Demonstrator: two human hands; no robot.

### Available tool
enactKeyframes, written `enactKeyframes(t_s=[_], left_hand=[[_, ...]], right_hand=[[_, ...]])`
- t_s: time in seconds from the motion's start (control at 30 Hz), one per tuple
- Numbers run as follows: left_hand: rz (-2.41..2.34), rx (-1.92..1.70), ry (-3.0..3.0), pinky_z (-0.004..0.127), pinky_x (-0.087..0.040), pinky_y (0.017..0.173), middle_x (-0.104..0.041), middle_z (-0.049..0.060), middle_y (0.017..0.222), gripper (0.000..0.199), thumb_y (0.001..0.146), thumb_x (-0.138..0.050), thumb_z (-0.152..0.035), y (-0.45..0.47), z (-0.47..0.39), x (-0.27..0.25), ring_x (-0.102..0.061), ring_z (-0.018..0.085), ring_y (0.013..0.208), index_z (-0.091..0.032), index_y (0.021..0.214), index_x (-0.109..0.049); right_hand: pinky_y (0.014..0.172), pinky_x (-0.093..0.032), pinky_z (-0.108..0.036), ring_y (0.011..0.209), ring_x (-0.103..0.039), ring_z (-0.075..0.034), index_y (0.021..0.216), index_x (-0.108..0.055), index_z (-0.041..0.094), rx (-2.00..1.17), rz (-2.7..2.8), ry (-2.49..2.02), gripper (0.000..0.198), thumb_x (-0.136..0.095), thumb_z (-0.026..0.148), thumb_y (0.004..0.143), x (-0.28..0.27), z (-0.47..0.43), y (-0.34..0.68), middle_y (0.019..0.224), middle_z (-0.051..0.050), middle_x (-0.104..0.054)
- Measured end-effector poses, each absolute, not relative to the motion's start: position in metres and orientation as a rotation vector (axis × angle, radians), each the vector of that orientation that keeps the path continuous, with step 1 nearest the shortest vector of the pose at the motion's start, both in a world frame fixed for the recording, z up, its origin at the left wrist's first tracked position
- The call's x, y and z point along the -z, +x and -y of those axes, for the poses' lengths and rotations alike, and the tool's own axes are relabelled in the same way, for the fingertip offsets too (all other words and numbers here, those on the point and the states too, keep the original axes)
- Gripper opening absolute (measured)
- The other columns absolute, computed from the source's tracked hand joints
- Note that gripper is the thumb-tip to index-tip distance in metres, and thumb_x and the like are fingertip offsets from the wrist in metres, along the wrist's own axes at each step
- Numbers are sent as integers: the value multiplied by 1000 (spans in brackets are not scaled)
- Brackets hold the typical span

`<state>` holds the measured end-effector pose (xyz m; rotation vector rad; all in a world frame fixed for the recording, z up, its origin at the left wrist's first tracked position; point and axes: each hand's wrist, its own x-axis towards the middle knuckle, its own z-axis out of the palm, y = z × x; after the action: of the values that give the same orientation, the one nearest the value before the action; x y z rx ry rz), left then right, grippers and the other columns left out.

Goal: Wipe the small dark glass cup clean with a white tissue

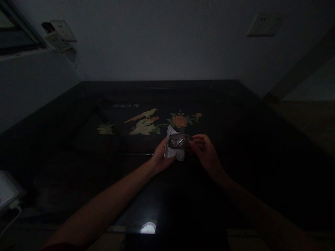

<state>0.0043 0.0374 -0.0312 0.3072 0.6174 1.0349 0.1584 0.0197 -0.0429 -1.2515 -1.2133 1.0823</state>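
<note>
Over the dark table, a small clear glass vessel with a cut, faceted pattern [178, 141] lies on its side between my two hands; in this dim light I cannot make out its exact kind. My left hand [160, 158] is closed around a crumpled sheet of white paper [172, 153], which lies against the left end and underside of the glass. At the other end, the fingers of my right hand [204, 148] are bent and pinch the glass. My left fingertips are hidden behind the paper and the glass.
The black glossy tabletop [91, 167] bears a printed bird [145, 115] and red flower [180, 121]. A white boxy device [9, 191] with a cord stands at the left edge. Wall sockets [265, 24] are at the back; a lamp's reflection [148, 228] shows near the front.
</note>
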Motion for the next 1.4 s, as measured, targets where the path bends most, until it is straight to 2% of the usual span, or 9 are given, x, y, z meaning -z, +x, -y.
enactKeyframes(t_s=[0.1, 0.23, 0.4, 0.5, 0.63, 0.73, 0.83, 1.1, 1.4], left_hand=[[-652, -1089, 327, 28, -51, 86, -72, 6, 89, 34, 99, -36, -27, 5, -36, 32, -68, 16, 83, -13, 103, -67], [-741, -1192, 497, 27, -49, 90, -69, 4, 112, 29, 95, -48, -31, 5, -34, 40, -65, 16, 100, -21, 119, -61], [-831, -1229, 928, 33, -41, 103, -54, 4, 137, 54, 88, -55, -50, 0, -29, 51, -54, 23, 122, -28, 137, -46], [-896, -1171, 1226, 37, -33, 110, -44, 9, 146, 63, 90, -48, -55, -2, -25, 51, -45, 26, 130, -25, 144, -35], [-968, -1151, 1451, 40, -21, 116, -35, 12, 151, 68, 90, -45, -58, -3, -20, 47, -32, 28, 139, -19, 145, -32], [-957, -1166, 1424, 40, -22, 116, -35, 11, 152, 66, 90, -46, -57, -3, -20, 47, -33, 28, 139, -21, 144, -35], [-923, -1215, 1289, 38, -28, 114, -45, 8, 146, 58, 90, -48, -54, -3, -22, 50, -41, 26, 135, -23, 139, -43], [-832, -1235, 622, 34, -47, 99, -69, 8, 117, 40, 90, -52, -44, 4, -31, 46, -63, 22, 110, -17, 117, -65], [-832, -1260, 438, 33, -49, 98, -74, 8, 105, 32, 96, -43, -29, 4, -33, 41, -68, 20, 101, -14, 106, -69]], right_hand=[[70, -57, -35, 78, -68, -20, 96, -59, 21, -1104, 1251, -1272, 44, -67, 58, 73, 40, -20, 160, 92, -5, -66], [86, -54, -42, 95, -68, -24, 100, -62, 21, -1113, 1325, -1268, 41, -66, 54, 76, 38, -17, 159, 104, -9, -71], [89, -54, -44, 107, -64, -27, 111, -58, 22, -1131, 1345, -1251, 55, -74, 52, 68, 45, -11, 153, 116, -12, -66], [93, -52, -45, 112, -61, -28, 118, -55, 21, -1123, 1328, -1270, 63, -77, 50, 65, 50, -9, 152, 121, -13, -62], [97, -49, -46, 114, -60, -27, 119, -57, 21, -1174, 1322, -1277, 62, -78, 44, 65, 53, -11, 153, 122, -12, -63], [98, -47, -45, 111, -62, -27, 116, -61, 22, -1206, 1279, -1276, 59, -81, 38, 63, 49, -12, 153, 119, -10, -67], [96, -48, -44, 107, -65, -27, 111, -65, 23, -1309, 1205, -1228, 54, -82, 35, 61, 42, -12, 153, 114, -7, -71], [93, -48, -41, 99, -67, -24, 100, -71, 21, -1675, 961, -1015, 41, -80, 43, 67, 37, -6, 150, 104, -6, -74], [98, -47, -42, 98, -67, -23, 95, -73, 21, -1623, 963, -940, 38, -78, 48, 69, 34, -10, 152, 101, -5, -74]])
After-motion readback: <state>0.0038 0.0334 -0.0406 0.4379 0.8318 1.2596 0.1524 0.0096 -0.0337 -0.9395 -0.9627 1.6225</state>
